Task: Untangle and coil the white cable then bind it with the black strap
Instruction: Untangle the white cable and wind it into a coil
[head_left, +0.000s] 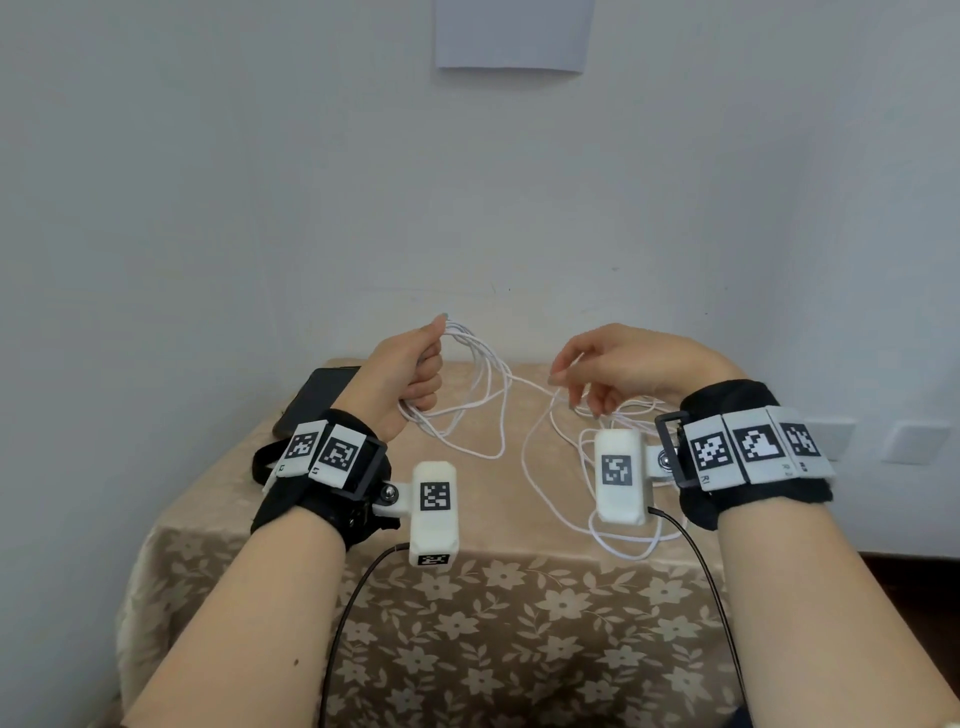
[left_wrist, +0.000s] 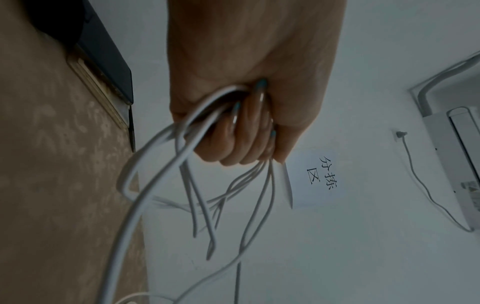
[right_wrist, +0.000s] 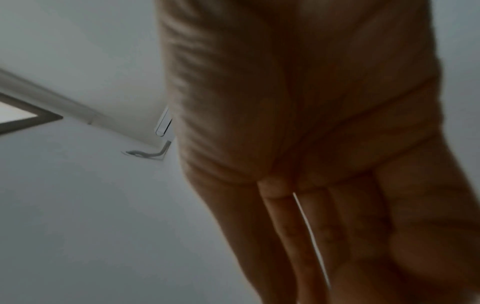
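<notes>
Both hands are raised over the tabletop (head_left: 363, 623): the left hand (head_left: 410, 371) fists several loops of cable (head_left: 488, 395), the right hand (head_left: 613, 364) pinches one strand with curled fingers, its grip blurred at the wrist, loose cable lying below.

Dark phone (head_left: 317, 397) on floral tablecloth (head_left: 519, 649); paper sheet (head_left: 514, 34) on wall.

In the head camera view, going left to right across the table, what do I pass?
Dark phone → left hand gripping gathered loops of the white cable → right hand pinching a strand → loose cable piled on the floral tablecloth.
</notes>
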